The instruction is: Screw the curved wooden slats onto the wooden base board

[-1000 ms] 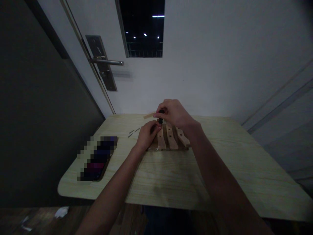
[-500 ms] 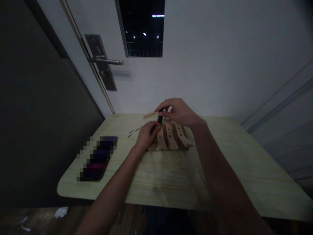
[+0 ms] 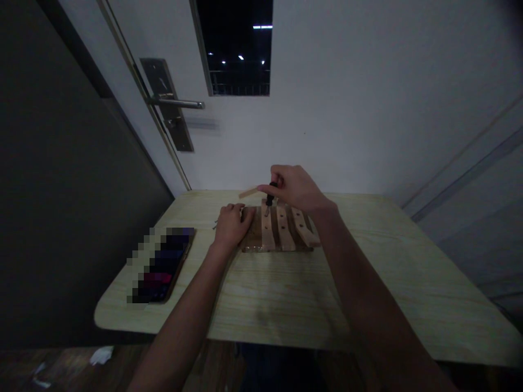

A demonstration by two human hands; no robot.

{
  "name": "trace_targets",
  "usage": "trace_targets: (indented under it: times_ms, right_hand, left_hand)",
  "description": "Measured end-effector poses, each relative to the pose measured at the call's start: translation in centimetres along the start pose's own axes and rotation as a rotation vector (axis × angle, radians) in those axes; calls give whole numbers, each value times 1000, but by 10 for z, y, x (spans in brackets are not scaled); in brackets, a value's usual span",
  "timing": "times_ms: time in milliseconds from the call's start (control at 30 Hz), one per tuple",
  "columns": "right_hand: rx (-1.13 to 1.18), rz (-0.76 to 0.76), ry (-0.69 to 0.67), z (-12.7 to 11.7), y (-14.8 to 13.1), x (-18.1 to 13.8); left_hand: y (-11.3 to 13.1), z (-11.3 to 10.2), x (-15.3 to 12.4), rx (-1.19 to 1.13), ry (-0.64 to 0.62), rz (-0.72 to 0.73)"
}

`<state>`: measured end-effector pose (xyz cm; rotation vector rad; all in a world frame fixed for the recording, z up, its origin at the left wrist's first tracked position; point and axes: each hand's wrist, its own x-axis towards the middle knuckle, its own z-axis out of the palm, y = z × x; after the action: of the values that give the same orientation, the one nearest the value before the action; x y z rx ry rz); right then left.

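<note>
My right hand (image 3: 295, 188) is closed around the black handle of a short screwdriver (image 3: 271, 194). Its metal tip points down onto the leftmost pale wooden slat (image 3: 267, 234), close to a dark hole. This slat and two others, a middle slat (image 3: 286, 231) and a right slat (image 3: 304, 228), lie side by side across a brown board (image 3: 253, 238), with dark holes along them. At the board's left edge rests my left hand (image 3: 232, 224), its thumb spread from the fingers and lying by the board. A bit of a thin screw (image 3: 215, 224) shows beside that hand; the fingers hide the area around it.
A loose wooden strip (image 3: 247, 193) lies behind the board, near the wall. On the left of the pale wood table (image 3: 261, 305) lies a phone (image 3: 163, 272), partly pixelated. A white door with a metal handle (image 3: 180, 103) stands directly behind the table.
My left hand has moved left, off the slat and screwdriver tip to the board's left edge, covering most of the loose screws. The screwdriver has tilted, and its metal shaft now shows.
</note>
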<state>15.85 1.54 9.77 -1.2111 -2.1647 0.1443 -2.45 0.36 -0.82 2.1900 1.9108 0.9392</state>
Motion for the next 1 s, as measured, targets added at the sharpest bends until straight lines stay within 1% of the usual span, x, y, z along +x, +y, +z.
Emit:
trace_targets:
  times_ms: [67, 133, 200, 267, 400, 533, 633, 733, 800, 833, 1000]
  right_hand:
    - [-19, -6, -4, 1, -1, -1]
    - [-29, -9, -15, 1, -2, -2]
    - [-34, -10, -24, 1, -4, -3]
    - [-31, -12, -24, 2, -6, -4]
    - [-12, -24, -9, 4, -9, -3]
    - [-23, -39, 14, 1, -12, -3]
    - [-59, -24, 46, -2, -14, -8]
    - [-100, 34, 99, -3, -18, -22]
    - [-121, 92, 147, -1, -21, -34]
    - [-123, 112, 162, 1, -22, -40]
    - [-121, 105, 274, 15, -27, -71]
  left_hand:
    - [1, -2, -1, 11, -79, -82]
    - [1, -3, -1, -45, -151, -156]
    - [0, -3, -1, -96, -182, -191]
    - [-2, -2, -1, -131, -178, -195]
    - [-6, 2, 1, -246, -98, -149]
    - [-8, 8, 3, -427, -45, -95]
    - [-8, 12, 2, -535, -53, -134]
    - [-5, 15, 0, -568, -32, -137]
    - [-3, 18, -1, -600, 36, -115]
    - [-2, 18, -1, -613, 90, -98]
    - [2, 19, -3, -607, 291, -31]
